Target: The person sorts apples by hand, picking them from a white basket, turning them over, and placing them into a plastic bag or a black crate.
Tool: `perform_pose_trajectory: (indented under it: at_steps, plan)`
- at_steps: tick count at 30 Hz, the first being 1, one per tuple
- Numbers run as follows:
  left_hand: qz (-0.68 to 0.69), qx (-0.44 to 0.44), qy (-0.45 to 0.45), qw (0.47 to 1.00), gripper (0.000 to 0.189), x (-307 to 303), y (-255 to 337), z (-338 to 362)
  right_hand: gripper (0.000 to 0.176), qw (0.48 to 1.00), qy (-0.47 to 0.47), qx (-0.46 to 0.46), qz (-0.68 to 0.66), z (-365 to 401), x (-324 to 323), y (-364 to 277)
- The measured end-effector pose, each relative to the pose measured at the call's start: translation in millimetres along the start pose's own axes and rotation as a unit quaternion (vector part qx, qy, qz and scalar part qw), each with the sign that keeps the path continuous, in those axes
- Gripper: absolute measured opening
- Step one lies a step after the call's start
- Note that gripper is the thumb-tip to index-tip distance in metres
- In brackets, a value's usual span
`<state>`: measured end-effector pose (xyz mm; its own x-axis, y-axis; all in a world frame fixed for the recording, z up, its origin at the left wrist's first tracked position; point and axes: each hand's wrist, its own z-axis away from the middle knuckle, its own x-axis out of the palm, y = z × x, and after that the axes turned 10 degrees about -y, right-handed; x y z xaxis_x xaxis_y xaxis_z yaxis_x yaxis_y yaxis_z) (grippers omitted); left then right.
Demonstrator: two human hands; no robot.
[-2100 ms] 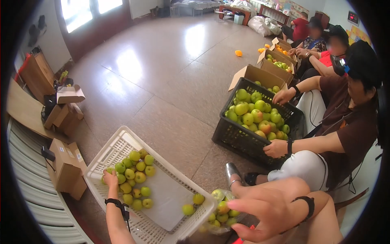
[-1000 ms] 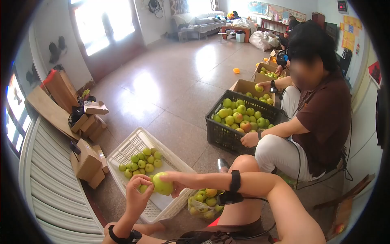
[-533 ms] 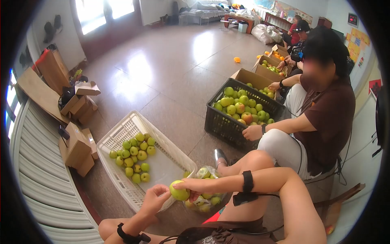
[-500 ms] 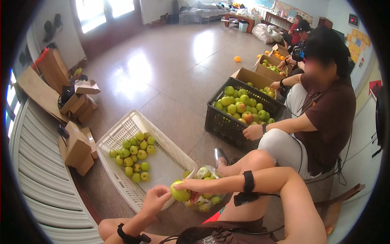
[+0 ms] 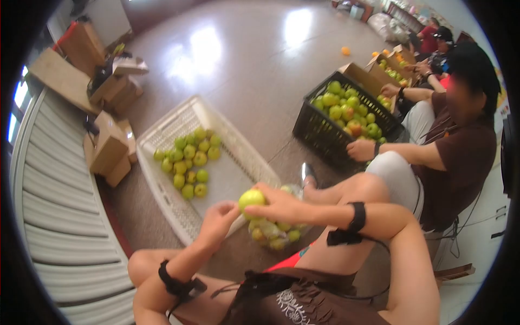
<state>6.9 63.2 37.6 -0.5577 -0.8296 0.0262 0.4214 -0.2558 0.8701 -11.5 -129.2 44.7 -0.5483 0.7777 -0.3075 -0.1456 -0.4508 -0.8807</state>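
A yellow-green apple (image 5: 251, 199) is gripped in my right hand (image 5: 277, 206), its fingers wrapped round the right side. Just left of it is my left hand (image 5: 218, 221), with fingertips pinched together close to the apple; anything between them is too small to make out. Below and beyond both hands stands a white plastic crate (image 5: 162, 200) with several green apples (image 5: 189, 157) gathered in its far left part. A clear plastic bag of apples (image 5: 276, 234) lies behind my right hand, partly hidden by it.
A black crate (image 5: 319, 132) full of apples stands right of the white one, a co-worker's hand (image 5: 362, 150) at its rim. Cardboard boxes (image 5: 108, 143) stand on the left beside a ribbed white radiator (image 5: 65, 216). Other people sit farther back at the right.
The view has tilted downward, so the crates appear higher up. My right hand has shifted from over the apple to its right side, still holding it. My left hand stays beside it, fingers pinched.
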Motion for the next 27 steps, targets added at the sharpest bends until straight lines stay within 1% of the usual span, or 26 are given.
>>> perform_pose_trajectory:
  at_steps: [1,3,5,8,9,11,13,14,16,17,19,20,23,25,27]
  plan:
    - [-0.015,-0.002,-0.002,1.000,0.019,-0.9,-1.4,-1.4,0.061,0.999,0.009,0.003,0.048,3.6,-3.4,-6.2]
    - [0.020,-0.007,-0.014,1.000,0.019,1.8,3.5,1.4,0.060,0.996,0.018,-0.004,0.083,5.2,-6.3,-4.1]
    - [0.060,0.034,-0.056,0.996,0.020,-1.9,-8.5,-4.3,0.061,0.997,0.010,-0.003,0.081,6.8,-8.4,-6.1]
    - [0.060,-0.022,-0.078,0.995,0.024,-0.9,-5.1,-5.7,0.061,0.995,-0.006,-0.001,0.096,8.8,-10.5,-3.3]
    - [0.062,-0.022,-0.090,0.994,0.024,-0.1,-8.1,-7.7,0.061,0.995,-0.010,-0.002,0.103,9.9,-10.6,-3.0]
    - [0.063,-0.021,-0.117,0.991,0.024,1.4,-15.7,-14.3,0.055,0.989,-0.008,-0.007,0.146,14.1,-13.7,-9.6]
    - [0.160,-0.075,-0.165,0.970,0.021,7.4,-24.1,-19.8,0.051,0.978,-0.018,0.003,0.206,16.9,-19.8,-15.9]
    - [0.209,-0.101,-0.188,0.954,0.020,10.2,-27.0,-21.9,0.050,0.973,-0.014,-0.006,0.229,18.1,-21.6,-18.1]
    - [0.260,-0.127,-0.238,0.927,0.018,13.1,-28.8,-25.0,0.048,0.961,-0.006,-0.025,0.275,20.0,-24.8,-21.7]
    - [0.284,-0.139,-0.263,0.911,0.017,14.6,-29.7,-26.7,0.047,0.960,0.002,-0.029,0.278,21.3,-25.5,-23.5]
    - [0.226,-0.151,-0.254,0.928,0.014,18.1,-34.6,-32.6,0.046,0.958,0.017,-0.038,0.282,23.6,-26.7,-26.8]
    - [0.196,-0.157,-0.249,0.935,0.013,20.8,-38.2,-36.3,0.045,0.966,0.024,-0.048,0.251,23.8,-28.4,-28.0]
    - [0.137,-0.140,-0.224,0.955,0.017,43.1,-57.8,-46.4,0.044,0.986,0.036,-0.075,0.147,23.2,-35.3,-33.7]
    - [0.056,-0.083,-0.198,0.975,0.019,56.6,-74.4,-58.7,0.044,0.994,0.033,-0.083,0.059,22.6,-36.5,-39.3]
    - [-0.016,-0.019,-0.181,0.983,0.019,66.1,-90.4,-69.3,0.044,0.993,0.034,-0.091,0.061,21.5,-36.9,-38.4]
